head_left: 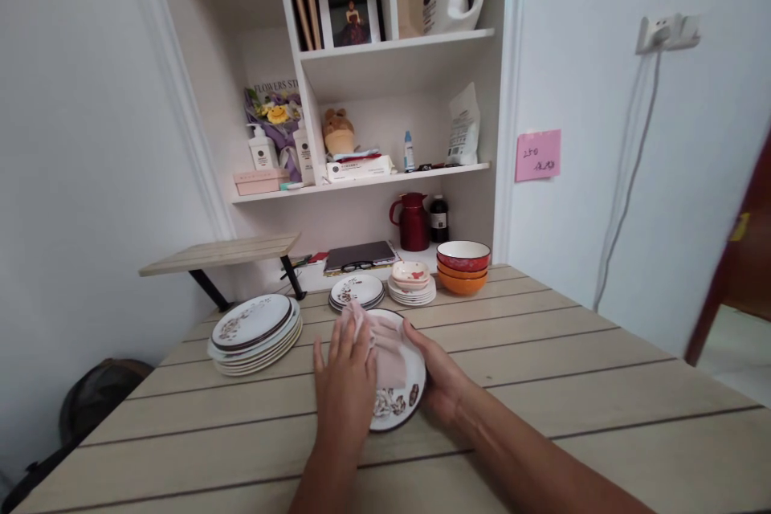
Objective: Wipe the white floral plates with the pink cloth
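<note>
Where the tabletop (530,357) begins at the left, a wooden riser (220,251) on black legs is noted at its rear edge. Just in front of it a tall stack of plates (253,323) is seen, the uppermost dark-rimmed and patterned. Further right, the left hand (346,369) is laid palm down, its fingers extended, on a pink cloth (389,355); whether the cloth is pinched by it cannot be told. Behind its fingertips a low stack of smaller plates (358,289) is found. The cloth is spread over the upper face of a dark-rimmed plate (396,403), located at the near middle of the tabletop; contact between the two cannot be confirmed. Behind this plate, small dishes (411,273) are stacked on saucers (413,295). The plate's right edge is clamped by the right hand (442,377), with the thumb placed at the rim. Farthest right, a red bowl (463,255) is nested upon orange bowls (463,281).
</note>
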The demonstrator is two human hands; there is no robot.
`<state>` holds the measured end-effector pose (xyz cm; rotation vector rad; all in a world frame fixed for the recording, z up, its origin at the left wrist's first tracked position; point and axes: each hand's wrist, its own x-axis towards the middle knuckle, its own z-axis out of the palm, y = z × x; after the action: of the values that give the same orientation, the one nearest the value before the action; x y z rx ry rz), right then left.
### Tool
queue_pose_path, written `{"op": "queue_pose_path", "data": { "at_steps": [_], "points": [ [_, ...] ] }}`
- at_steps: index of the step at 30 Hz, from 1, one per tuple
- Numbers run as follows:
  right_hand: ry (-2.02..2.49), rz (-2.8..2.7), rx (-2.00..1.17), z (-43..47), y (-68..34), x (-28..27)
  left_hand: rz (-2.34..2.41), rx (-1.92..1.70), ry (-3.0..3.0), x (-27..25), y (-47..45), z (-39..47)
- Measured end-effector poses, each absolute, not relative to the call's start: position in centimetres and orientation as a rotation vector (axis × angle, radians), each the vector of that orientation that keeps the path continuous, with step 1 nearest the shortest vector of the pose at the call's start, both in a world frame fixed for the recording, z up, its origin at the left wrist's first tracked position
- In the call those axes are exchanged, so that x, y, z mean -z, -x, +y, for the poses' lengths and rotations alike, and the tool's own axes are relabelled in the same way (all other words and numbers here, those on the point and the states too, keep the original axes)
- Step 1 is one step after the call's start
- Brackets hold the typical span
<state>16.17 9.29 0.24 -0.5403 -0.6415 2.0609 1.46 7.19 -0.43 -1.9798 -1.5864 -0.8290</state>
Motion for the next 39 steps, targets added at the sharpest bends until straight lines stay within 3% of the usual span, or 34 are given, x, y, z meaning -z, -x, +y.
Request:
{"op": "queue_pose_path", "data": {
  "at_steps": [12, 23, 28, 34, 39],
  "points": [
    [0.601, -0.495, -2.027, 9.7, -17.9, -1.2, -1.123, 0.819, 2.253, 0.7, -3.6, 6.1],
    [0.655, -0.602, -2.022, 9.2, -15.9, -0.2, -1.728, 0.783, 1.858, 0.8, -0.9, 7.5],
    [0.740, -0.491, -1.951, 10.1, -17.9, -1.0, -1.504, 0.831, 1.993, 0.9, -1.9, 6.9],
    [0.654, -0.461, -2.082, 9.6, -18.5, -1.7, -1.105, 0.801, 2.317, 0.4, -4.8, 5.4],
    [0.623, -0.636, -2.112, 8.8, -16.4, -0.8, -1.418, 0.741, 2.227, 0.4, -3.1, 6.3]
  ]
}}
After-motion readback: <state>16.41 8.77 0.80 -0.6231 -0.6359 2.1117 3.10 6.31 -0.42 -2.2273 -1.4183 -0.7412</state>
